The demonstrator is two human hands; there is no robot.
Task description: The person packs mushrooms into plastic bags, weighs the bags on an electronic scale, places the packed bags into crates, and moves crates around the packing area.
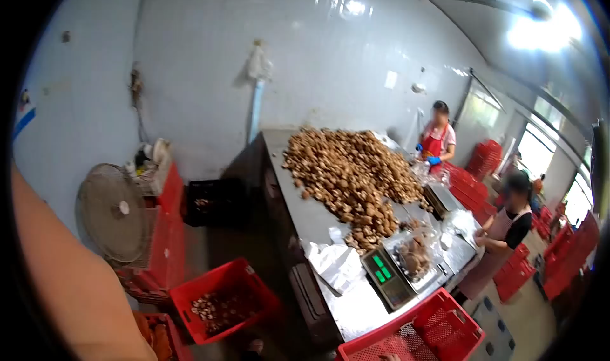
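My bare left arm rises large along the left edge, its hand outside the picture. At the very bottom, a small skin-coloured bit that looks like fingertips of my right hand (pixel 389 358) shows inside an empty red crate (pixel 467 326); what it holds, if anything, is hidden. Beyond the crate, a clear bag of mushrooms (pixel 416 256) rests on a scale (pixel 389 281) with green lit digits. White plastic bags (pixel 335 264) lie left of the scale. A large heap of brown mushrooms (pixel 356 170) covers much of the metal table (pixel 279 145).
Two people in aprons stand at the table's far right side, one with blue gloves (pixel 433 161). On the floor, a red crate (pixel 184 297) holds mushroom pieces, near a black crate (pixel 216 202). A round fan (pixel 114 215) stands left. More red crates (pixel 486 157) are at right.
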